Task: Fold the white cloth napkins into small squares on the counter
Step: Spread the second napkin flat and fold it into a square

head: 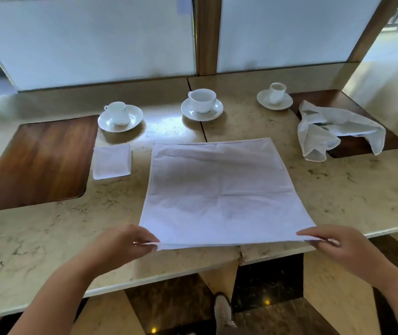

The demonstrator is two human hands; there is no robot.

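A large white napkin lies spread flat on the marble counter, reaching to its front edge. My left hand pinches the near left corner, and my right hand pinches the near right corner, both lifted slightly off the counter. To the left of the spread cloth rests a napkin folded into a small square. A crumpled white napkin lies heaped at the right, partly on a dark wooden inlay.
Three white cups on saucers stand along the back: left, middle, right. A large wooden inlay fills the counter's left. Frosted panels rise behind. My shoe shows on the floor below.
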